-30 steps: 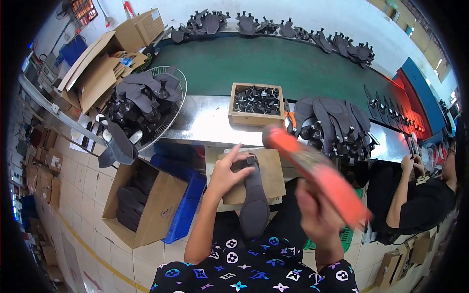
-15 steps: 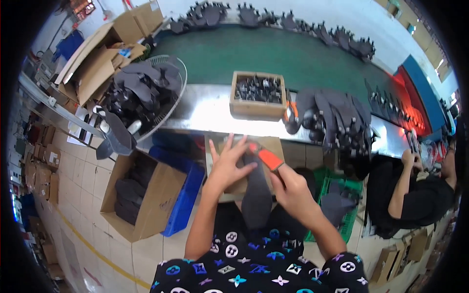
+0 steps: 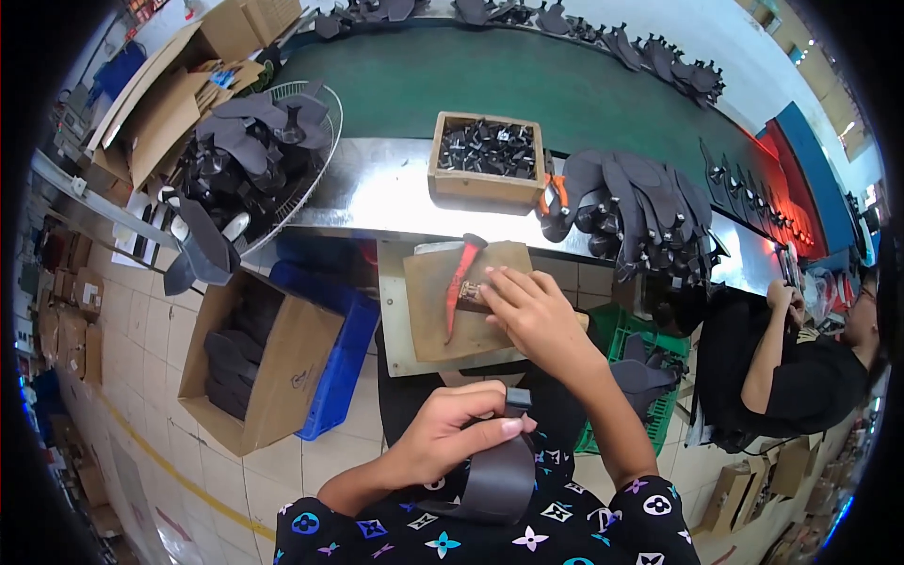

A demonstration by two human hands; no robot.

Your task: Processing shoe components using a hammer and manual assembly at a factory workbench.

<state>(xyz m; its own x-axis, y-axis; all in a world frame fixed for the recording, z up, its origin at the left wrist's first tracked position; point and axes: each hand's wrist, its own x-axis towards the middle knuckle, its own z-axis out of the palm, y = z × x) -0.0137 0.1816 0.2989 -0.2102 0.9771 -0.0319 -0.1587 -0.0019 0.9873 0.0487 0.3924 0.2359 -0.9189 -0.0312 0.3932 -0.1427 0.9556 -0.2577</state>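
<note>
My left hand (image 3: 457, 428) is closed around a dark heeled shoe sole (image 3: 499, 482), held low in front of my body. The sole's curved broad part hangs below my fingers, and a small squarish end pokes up past the thumb. On the work board my right hand (image 3: 541, 315) lies over the handle of a hammer (image 3: 460, 287) with a long, narrow red head. Its fingers cover most of the handle; the wooden end shows past the hand, and the thumb is hidden. Under the hammer is a brown sheet (image 3: 424, 325) on a pale board (image 3: 397, 320).
A wooden box (image 3: 485, 196) of small dark parts stands on the metal ledge, beside orange-handled pliers (image 3: 556, 193). Heeled soles fill a wire basket (image 3: 334, 141) and make a pile (image 3: 650, 202). A cardboard box (image 3: 292, 386) and green crate (image 3: 598, 377) flank me. A co-worker (image 3: 753, 367) sits right.
The shoe sole has left the board and is now near my body, turned over in my left hand. The hammer has come down onto the brown sheet under my right hand.
</note>
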